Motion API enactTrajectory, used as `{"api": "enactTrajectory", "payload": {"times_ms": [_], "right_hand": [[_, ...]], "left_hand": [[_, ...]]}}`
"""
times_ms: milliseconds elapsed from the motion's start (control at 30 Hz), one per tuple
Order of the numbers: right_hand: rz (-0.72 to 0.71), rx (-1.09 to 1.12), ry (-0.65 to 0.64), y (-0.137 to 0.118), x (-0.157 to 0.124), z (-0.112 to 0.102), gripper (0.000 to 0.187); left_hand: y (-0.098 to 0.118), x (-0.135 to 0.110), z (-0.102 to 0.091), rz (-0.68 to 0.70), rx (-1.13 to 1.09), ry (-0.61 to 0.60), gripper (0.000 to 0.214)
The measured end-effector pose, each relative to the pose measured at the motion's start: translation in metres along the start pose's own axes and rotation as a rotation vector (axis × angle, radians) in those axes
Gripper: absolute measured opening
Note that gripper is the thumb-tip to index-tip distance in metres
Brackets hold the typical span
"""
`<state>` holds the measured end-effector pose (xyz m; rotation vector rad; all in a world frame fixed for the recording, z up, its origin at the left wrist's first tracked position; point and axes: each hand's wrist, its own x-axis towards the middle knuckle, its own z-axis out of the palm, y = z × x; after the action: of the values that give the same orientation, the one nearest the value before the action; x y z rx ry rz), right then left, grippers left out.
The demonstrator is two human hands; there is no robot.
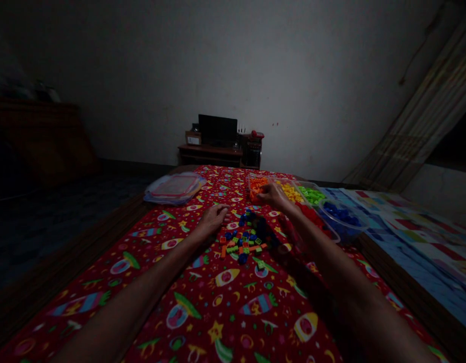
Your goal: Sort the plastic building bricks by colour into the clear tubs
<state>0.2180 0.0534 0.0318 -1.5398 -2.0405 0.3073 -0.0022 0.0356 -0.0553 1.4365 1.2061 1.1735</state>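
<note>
My left hand [213, 220] lies on the red printed cloth [213, 302], its fingers stretched out loosely and holding nothing. Just to its right is a loose pile of small toy building bricks [244, 241] in blue, green, orange and red. My right hand [273, 195] is at the near edge of a clear container of orange bricks [258, 182]. Its fingers are pinched together over that container; what sits between them is too small to make out. Beside it stand containers of yellow bricks [289, 191] and red bricks [312, 218], the latter partly hidden by my forearm.
Green bricks [311, 194] and blue bricks [340, 214] fill more containers at the right. Stacked clear lids [175, 188] lie at the left edge of the cloth. A monitor [217, 130] stands on a desk by the wall. Patchwork bedding [425, 227] spreads out on the right.
</note>
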Motion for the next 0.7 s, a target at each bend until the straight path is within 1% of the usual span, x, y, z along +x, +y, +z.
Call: {"api": "enactTrajectory", "payload": {"times_ms": [67,133,167,233,267,333,400,467,567,700], "right_hand": [[0.039,-0.082,0.014,0.0,0.025,-0.016,0.018],[0.07,-0.214,0.033,-0.001,0.043,-0.027,0.02],[0.067,-0.294,0.055,-0.001,0.048,-0.029,0.021],[0.013,-0.441,0.083,0.0,0.05,-0.028,0.024],[-0.028,-0.49,0.071,0.0,0.048,-0.024,0.025],[-0.091,-0.554,-0.044,0.003,0.04,-0.01,0.029],[-0.096,-0.597,-0.178,0.007,0.03,0.007,0.03],[-0.073,-0.621,-0.268,0.014,0.022,0.023,0.028],[-0.054,-0.622,-0.337,0.025,0.017,0.038,0.028],[-0.046,-0.608,-0.375,0.034,0.016,0.043,0.03]], "left_hand": [[-0.006,0.002,-0.003,0.003,0.012,0.003,0.017],[-0.011,0.001,-0.004,0.021,0.014,-0.013,0.015],[-0.013,0.001,-0.005,0.035,0.008,-0.031,0.016],[-0.014,-0.001,-0.006,0.067,-0.009,-0.061,0.019],[-0.015,-0.002,-0.007,0.076,-0.011,-0.073,0.02],[-0.015,-0.003,-0.008,0.075,0.005,-0.076,0.021],[-0.015,-0.002,-0.008,0.065,0.032,-0.06,0.021],[-0.016,-0.001,-0.007,0.064,0.052,-0.049,0.021],[-0.016,-0.001,-0.006,0.081,0.085,-0.056,0.02],[-0.02,-0.001,-0.007,0.102,0.145,-0.063,0.023]]}}
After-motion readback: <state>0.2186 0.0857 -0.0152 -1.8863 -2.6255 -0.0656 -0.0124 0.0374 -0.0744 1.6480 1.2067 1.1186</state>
